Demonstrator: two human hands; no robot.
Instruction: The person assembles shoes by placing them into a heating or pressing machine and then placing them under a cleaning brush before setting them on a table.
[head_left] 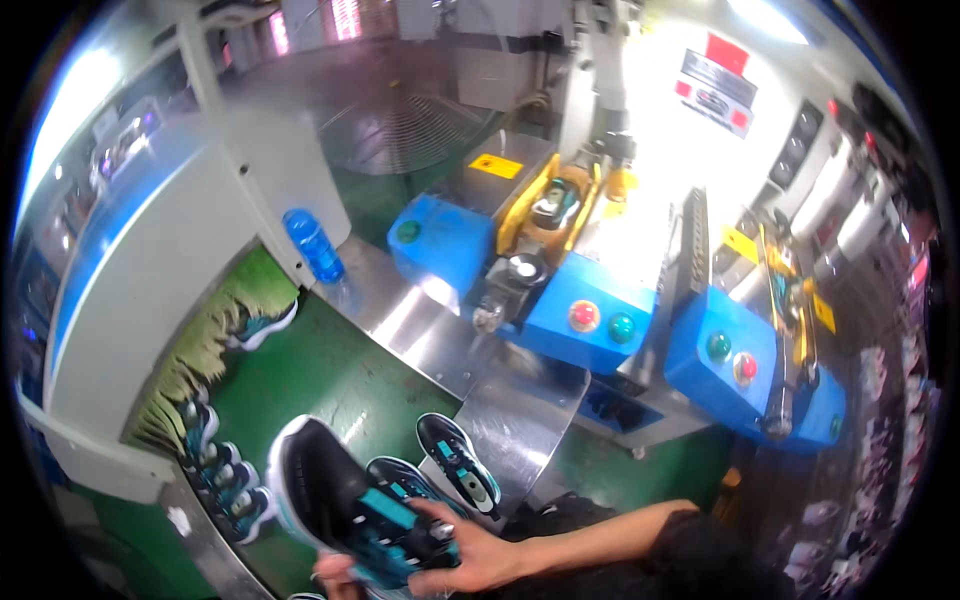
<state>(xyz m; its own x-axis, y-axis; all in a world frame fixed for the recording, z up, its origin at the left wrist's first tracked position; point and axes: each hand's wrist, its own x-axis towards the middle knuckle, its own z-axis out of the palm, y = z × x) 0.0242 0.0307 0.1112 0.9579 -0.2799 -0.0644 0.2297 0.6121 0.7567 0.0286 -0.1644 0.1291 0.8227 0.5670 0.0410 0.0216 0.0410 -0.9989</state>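
A black and teal sneaker (318,468) with a white sole edge is held low in front of me, its black end tilted up to the left. My right hand (478,556) grips its near right side, fingers wrapped over the teal part. From below, the fingertips of my left hand (337,574) press against the shoe's lower edge; the rest of that hand is out of view. A small dark and silver piece shows by my right fingers, too blurred to name. Just beyond lie a second sneaker (398,474), partly hidden, and a third matching sneaker (458,458) on the metal shelf (515,420).
At left, several sneakers (225,475) line the fringed opening (190,365) of a white machine (150,290). A blue bottle (313,245) stands beside it. Ahead are blue machine stations with red and green buttons (600,318); one holds a shoe (556,205) between yellow pads.
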